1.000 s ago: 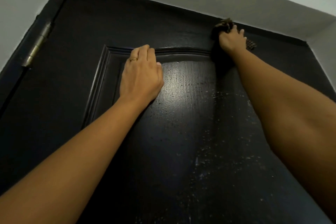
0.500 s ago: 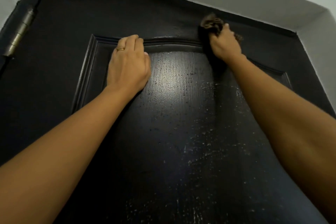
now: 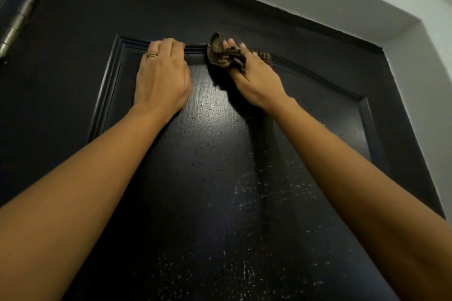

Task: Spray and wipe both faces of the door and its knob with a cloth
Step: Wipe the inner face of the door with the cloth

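Right hand (image 3: 256, 83) grips cloth (image 3: 225, 56), half hidden, perhaps checked.

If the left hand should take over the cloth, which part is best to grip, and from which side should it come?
Grip the bunched end of the cloth that sticks out left of the right hand; its fingers cover the rest. Come from the left, where the left hand rests on the door beside it: probably the shortest, unblocked way.

The dark door (image 3: 220, 178) carries 2 hands. The left hand (image 3: 162, 78) rests on its panel moulding, and the right hand (image 3: 256, 83) presses a bunched cloth (image 3: 225, 56) just beside it.
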